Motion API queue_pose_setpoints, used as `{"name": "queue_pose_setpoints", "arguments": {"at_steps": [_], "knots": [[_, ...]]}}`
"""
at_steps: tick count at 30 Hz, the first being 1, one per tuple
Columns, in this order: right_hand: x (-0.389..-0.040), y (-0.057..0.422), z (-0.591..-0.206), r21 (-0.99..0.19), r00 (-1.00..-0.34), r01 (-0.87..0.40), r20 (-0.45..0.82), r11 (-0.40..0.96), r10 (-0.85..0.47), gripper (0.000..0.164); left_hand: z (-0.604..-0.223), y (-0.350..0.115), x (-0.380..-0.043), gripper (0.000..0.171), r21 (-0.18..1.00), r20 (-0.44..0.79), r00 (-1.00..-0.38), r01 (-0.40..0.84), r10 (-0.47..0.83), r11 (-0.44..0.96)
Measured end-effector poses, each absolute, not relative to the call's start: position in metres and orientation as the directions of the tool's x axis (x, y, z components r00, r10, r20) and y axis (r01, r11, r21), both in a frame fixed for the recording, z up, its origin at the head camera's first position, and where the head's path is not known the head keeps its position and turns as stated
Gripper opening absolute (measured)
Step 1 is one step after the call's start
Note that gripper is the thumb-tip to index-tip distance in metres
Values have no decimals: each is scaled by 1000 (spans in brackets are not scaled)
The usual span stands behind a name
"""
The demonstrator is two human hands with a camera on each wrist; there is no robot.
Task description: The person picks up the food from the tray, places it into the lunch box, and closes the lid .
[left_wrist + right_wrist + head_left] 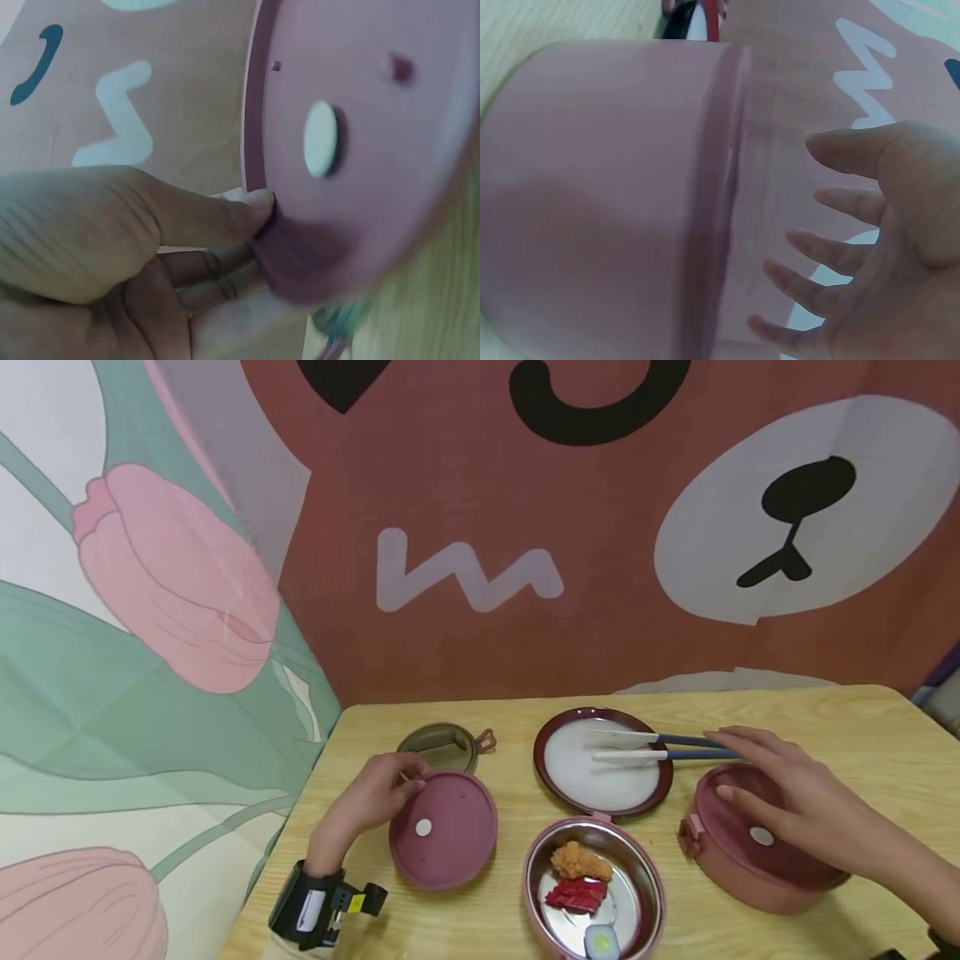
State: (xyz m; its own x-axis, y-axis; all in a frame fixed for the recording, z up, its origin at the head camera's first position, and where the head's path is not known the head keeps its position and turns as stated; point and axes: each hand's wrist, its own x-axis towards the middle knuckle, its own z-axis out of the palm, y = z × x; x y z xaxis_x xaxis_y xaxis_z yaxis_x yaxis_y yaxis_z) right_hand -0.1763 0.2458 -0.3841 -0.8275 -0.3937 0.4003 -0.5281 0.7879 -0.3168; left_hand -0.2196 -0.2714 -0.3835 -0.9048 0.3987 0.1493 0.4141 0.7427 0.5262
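Note:
My left hand pinches the edge of a round pink lid between thumb and fingers. The lid has a white dot and small nubs on the face turned toward me. To its right stands a pink lunch box with a steel inside, holding a fried chicken piece, red strips and a sushi-like roll. My right hand is over a second pink round box, which has a clasp on its left side. In the right wrist view its fingers are spread, apart from the box.
A dark-rimmed white plate lies at the back, with two blue-handled, white-ended utensils across it. Behind the left hand lies a dark round lid-like piece with a pink loop. A patterned cloth hangs behind the table.

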Motion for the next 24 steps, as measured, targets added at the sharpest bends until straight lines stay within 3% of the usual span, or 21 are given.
{"name": "queue_pose_setpoints", "arguments": {"at_steps": [5,14,24], "knots": [[-180,246,-391,-293,-809,-549,422,783,-409,69,-379,-243,-216,8,579,137,-865,465,482,669],[-183,231,-387,-282,-788,-577,441,767,-430,64,-360,-214,-207,7,585,132,-851,480,508,653],[-176,203,-387,-257,-772,-603,427,755,-471,54,-371,-165,-192,8,670,50,-851,417,523,614]]}}
